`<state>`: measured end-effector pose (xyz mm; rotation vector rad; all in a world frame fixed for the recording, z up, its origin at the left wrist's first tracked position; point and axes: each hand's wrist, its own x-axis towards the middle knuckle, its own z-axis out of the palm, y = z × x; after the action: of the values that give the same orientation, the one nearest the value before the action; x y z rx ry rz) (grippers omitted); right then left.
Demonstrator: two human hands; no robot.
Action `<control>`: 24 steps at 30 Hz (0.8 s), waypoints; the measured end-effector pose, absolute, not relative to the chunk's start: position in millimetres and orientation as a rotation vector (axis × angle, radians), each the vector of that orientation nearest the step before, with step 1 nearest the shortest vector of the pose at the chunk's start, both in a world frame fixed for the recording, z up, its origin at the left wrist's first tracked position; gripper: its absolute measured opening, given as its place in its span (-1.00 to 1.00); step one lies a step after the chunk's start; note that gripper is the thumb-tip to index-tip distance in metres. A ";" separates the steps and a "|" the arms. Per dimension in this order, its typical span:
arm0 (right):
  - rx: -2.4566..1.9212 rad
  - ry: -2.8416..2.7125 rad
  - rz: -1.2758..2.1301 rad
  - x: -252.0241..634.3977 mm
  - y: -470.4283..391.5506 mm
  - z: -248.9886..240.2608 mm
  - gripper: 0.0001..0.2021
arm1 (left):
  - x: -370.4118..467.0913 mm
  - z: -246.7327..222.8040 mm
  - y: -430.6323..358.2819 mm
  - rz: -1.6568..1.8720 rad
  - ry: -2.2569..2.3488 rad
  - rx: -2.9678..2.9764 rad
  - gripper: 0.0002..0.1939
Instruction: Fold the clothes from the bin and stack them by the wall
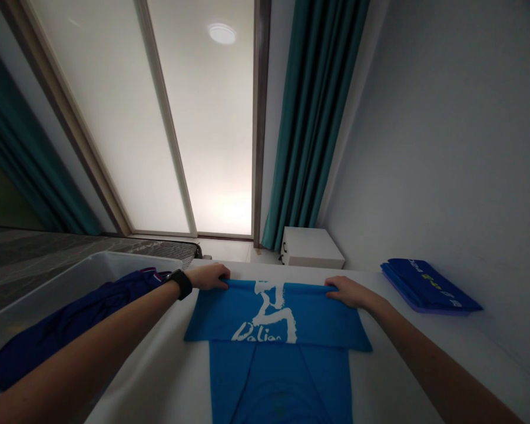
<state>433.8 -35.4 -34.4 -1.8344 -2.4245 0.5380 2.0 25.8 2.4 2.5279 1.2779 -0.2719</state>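
A blue shirt (320, 315) with white lettering lies on the white table (159, 377). Its far part is folded over toward me, so the far edge is a straight fold and the flap's near edge crosses the shirt. My left hand (208, 276), with a black watch on the wrist, pinches the far left corner of the fold. The far right part of the same fold is pinched between the fingers and thumb of my right hand (347, 291). The shirt's near end runs out of the frame.
At the left, a white bin (115, 259) holds dark blue clothing (79, 312). Folded blue garments (430, 285) are stacked at the right by the wall. Beyond the table stand a small white cabinet (311, 246), teal curtains (318, 118) and frosted sliding doors (207, 118).
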 end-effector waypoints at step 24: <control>-1.692 -2.219 -0.197 426.0 -125.8 -3.7 -0.79 | -11.1 44.9 -83.7 0.157 1.448 3.155 -0.93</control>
<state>426.0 -125.8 -3.7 -1.6917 -2.2193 -0.1972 -11.1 -83.7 44.9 3.1551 1.4480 0.1571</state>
